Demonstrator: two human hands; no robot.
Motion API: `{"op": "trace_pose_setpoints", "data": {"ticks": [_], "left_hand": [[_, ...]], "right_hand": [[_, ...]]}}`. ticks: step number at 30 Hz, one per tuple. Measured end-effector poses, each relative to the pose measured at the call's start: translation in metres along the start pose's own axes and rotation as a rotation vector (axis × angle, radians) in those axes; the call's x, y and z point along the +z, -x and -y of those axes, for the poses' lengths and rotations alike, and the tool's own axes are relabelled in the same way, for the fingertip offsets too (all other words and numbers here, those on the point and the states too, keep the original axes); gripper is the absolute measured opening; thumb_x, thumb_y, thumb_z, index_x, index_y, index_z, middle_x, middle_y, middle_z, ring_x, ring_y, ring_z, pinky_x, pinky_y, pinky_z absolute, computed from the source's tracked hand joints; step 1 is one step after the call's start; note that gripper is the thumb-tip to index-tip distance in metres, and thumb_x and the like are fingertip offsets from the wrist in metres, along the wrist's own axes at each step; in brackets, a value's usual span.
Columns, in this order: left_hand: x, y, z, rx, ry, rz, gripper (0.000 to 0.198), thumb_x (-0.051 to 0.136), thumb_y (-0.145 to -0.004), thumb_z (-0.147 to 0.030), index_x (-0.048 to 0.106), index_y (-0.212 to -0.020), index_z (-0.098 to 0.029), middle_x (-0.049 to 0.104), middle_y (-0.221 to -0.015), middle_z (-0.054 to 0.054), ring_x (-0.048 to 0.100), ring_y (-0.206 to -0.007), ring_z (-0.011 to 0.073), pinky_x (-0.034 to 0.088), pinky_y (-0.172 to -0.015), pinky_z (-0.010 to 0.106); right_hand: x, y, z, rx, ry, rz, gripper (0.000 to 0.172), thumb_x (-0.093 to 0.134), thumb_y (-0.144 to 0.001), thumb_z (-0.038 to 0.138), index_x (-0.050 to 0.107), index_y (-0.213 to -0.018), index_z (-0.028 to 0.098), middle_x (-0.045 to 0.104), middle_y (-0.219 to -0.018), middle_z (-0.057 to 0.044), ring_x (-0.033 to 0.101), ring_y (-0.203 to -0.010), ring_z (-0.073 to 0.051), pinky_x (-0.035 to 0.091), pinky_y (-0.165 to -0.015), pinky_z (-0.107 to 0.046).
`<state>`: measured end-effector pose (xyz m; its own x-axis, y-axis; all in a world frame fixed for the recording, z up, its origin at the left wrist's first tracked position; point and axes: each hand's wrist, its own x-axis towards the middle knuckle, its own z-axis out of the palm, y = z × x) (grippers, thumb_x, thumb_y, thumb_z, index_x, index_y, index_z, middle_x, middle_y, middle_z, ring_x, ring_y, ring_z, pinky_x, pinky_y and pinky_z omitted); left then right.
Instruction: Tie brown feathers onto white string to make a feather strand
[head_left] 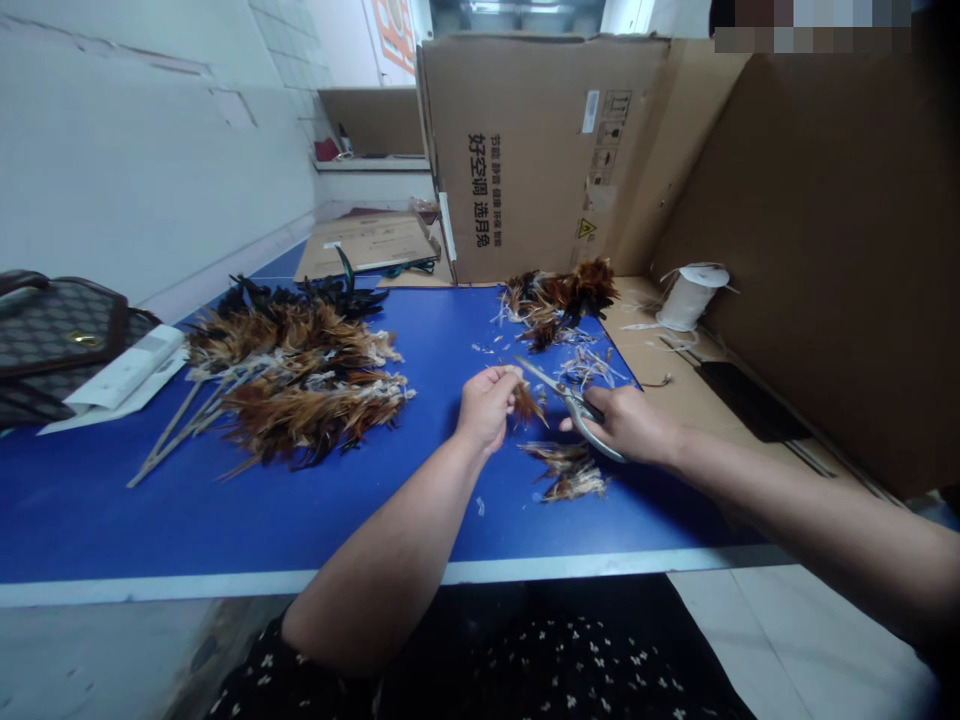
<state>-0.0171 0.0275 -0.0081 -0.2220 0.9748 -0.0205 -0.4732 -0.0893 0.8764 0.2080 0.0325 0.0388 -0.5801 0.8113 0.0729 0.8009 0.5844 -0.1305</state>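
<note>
My left hand (pixel 486 405) pinches a small bunch of brown feathers (pixel 528 404), whose tips poke out on its right side. A pair of scissors (pixel 574 400) is gripped in my right hand (pixel 630 422), the blades pointing up and left close to the held bunch. Whether the blades touch it I cannot tell. Below the scissors lies a small bunch of brown and cream feathers (pixel 570 470) on the blue table (pixel 360 525). White trimmed scraps (pixel 592 367) are scattered behind my right hand.
A large feather pile (pixel 300 370) lies at left, beside a patterned bag (pixel 67 335) and folded white paper (pixel 127 375). More dark brown feathers (pixel 559 295) sit before an upright cardboard box (pixel 540 160). A white spool (pixel 690 297) stands on cardboard at right.
</note>
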Motion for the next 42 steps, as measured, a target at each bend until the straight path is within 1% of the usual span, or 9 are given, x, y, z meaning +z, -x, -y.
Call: {"op": "trace_pose_setpoints", "data": {"ticks": [7, 11, 18, 23, 28, 32, 35, 38, 42], "left_hand": [[-0.005, -0.006, 0.006, 0.000, -0.008, -0.042, 0.039, 0.091, -0.066, -0.042, 0.066, -0.077, -0.014, 0.062, -0.064, -0.001, 0.041, -0.048, 0.0042, 0.027, -0.043, 0.019], [-0.007, -0.008, 0.012, -0.009, -0.026, -0.028, 0.042, 0.092, -0.063, -0.044, 0.067, -0.077, -0.013, 0.060, -0.062, -0.002, 0.041, -0.047, 0.0046, 0.028, -0.043, 0.020], [-0.010, -0.012, 0.015, -0.001, -0.035, -0.043, 0.043, 0.092, -0.061, -0.043, 0.066, -0.076, -0.013, 0.061, -0.062, -0.002, 0.041, -0.046, 0.0041, 0.028, -0.043, 0.020], [-0.016, -0.020, 0.020, 0.001, -0.043, -0.062, 0.045, 0.092, -0.060, -0.044, 0.067, -0.079, -0.013, 0.060, -0.060, -0.003, 0.041, -0.045, 0.0044, 0.028, -0.043, 0.020], [-0.020, -0.025, 0.023, 0.002, -0.044, -0.070, 0.046, 0.093, -0.058, -0.046, 0.066, -0.076, -0.013, 0.056, -0.056, -0.005, 0.040, -0.043, 0.0046, 0.027, -0.042, 0.020], [-0.020, -0.025, 0.022, 0.002, -0.048, -0.063, 0.047, 0.093, -0.057, -0.047, 0.065, -0.075, -0.014, 0.054, -0.055, -0.006, 0.040, -0.044, 0.0048, 0.028, -0.042, 0.020], [-0.020, -0.024, 0.022, -0.001, -0.052, -0.061, 0.048, 0.093, -0.057, -0.048, 0.065, -0.076, -0.014, 0.055, -0.056, -0.005, 0.041, -0.045, 0.0049, 0.027, -0.042, 0.020], [-0.021, -0.025, 0.023, -0.004, -0.060, -0.054, 0.049, 0.093, -0.057, -0.049, 0.066, -0.077, -0.014, 0.057, -0.057, -0.005, 0.041, -0.045, 0.0050, 0.029, -0.043, 0.020], [-0.023, -0.026, 0.025, -0.007, -0.075, -0.042, 0.051, 0.094, -0.056, -0.051, 0.065, -0.076, -0.014, 0.055, -0.056, -0.005, 0.041, -0.045, 0.0050, 0.029, -0.043, 0.019]], "right_hand": [[-0.018, 0.011, -0.063, 0.322, 0.215, 0.013, 0.063, 0.043, -0.095, 0.073, 0.067, -0.079, 0.017, 0.073, -0.077, -0.016, 0.065, -0.066, -0.024, 0.032, -0.057, -0.032], [-0.020, 0.030, -0.102, 0.479, 0.246, 0.101, 0.063, 0.046, -0.092, 0.074, 0.070, -0.081, 0.016, 0.075, -0.086, -0.019, 0.071, -0.077, -0.029, 0.037, -0.058, -0.032], [-0.010, 0.050, -0.132, 0.560, 0.196, 0.168, 0.066, 0.051, -0.089, 0.074, 0.072, -0.088, 0.012, 0.074, -0.093, -0.023, 0.072, -0.082, -0.032, 0.043, -0.061, -0.035], [-0.017, 0.053, -0.128, 0.478, 0.240, 0.184, 0.052, 0.055, -0.092, 0.060, 0.072, -0.091, 0.012, 0.074, -0.091, -0.021, 0.073, -0.081, -0.030, 0.041, -0.061, -0.034], [-0.027, 0.061, -0.105, 0.378, 0.314, 0.162, 0.038, 0.056, -0.096, 0.045, 0.072, -0.087, 0.012, 0.074, -0.090, -0.020, 0.071, -0.080, -0.028, 0.045, -0.067, -0.034], [-0.021, 0.081, -0.079, 0.267, 0.417, -0.115, 0.034, 0.051, -0.100, 0.040, 0.071, -0.095, 0.013, 0.070, -0.099, -0.020, 0.067, -0.093, -0.030, 0.050, -0.079, -0.036], [-0.003, 0.105, -0.062, 0.242, 0.373, -0.314, 0.034, 0.046, -0.103, 0.040, 0.070, -0.097, 0.016, 0.069, -0.102, -0.019, 0.065, -0.094, -0.029, 0.051, -0.084, -0.039], [0.022, 0.130, -0.051, 0.262, 0.256, -0.423, 0.031, 0.047, -0.102, 0.040, 0.069, -0.099, 0.018, 0.070, -0.096, -0.017, 0.067, -0.088, -0.029, 0.053, -0.080, -0.040], [0.045, 0.150, -0.049, 0.276, 0.140, -0.501, 0.031, 0.047, -0.101, 0.035, 0.065, -0.121, 0.019, 0.075, -0.101, -0.016, 0.072, -0.091, -0.029, 0.056, -0.081, -0.040]]}}
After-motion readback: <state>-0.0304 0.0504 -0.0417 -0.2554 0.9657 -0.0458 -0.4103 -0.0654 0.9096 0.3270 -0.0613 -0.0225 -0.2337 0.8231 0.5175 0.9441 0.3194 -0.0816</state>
